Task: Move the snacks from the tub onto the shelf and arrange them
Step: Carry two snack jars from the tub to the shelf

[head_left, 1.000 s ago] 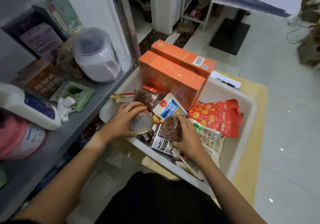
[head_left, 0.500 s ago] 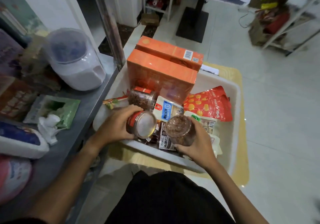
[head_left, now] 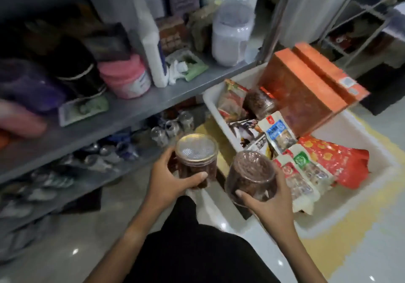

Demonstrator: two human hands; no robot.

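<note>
Shelf (head_left: 135,109): grey metal, bearing a pink tub (head_left: 126,76) and a frosted canister (head_left: 232,32).
Tub (head_left: 355,214): white; holds orange boxes (head_left: 306,89), snack packets (head_left: 278,132), a third jar (head_left: 259,105).
Left hand (head_left: 168,182): grips a gold-lidded jar (head_left: 196,161) of dark snacks, outside the tub.
Right hand (head_left: 270,203): grips a second jar (head_left: 251,176) above the tub's near edge.

- Tub (head_left: 361,212): on the floor, right of the shelf (head_left: 122,116).
- Two boxes (head_left: 306,89): upright, side by side, at the tub's far end.
- Third jar (head_left: 259,105): in the tub, before the boxes.
- Packets (head_left: 306,173): in the tub, nearer.
- Two jars (head_left: 196,162): held in the left hand (head_left: 173,182) and right hand (head_left: 269,201), left of the packets, near the tub's near-left rim.
- Large canister (head_left: 232,32): on the shelf's right end.
</note>
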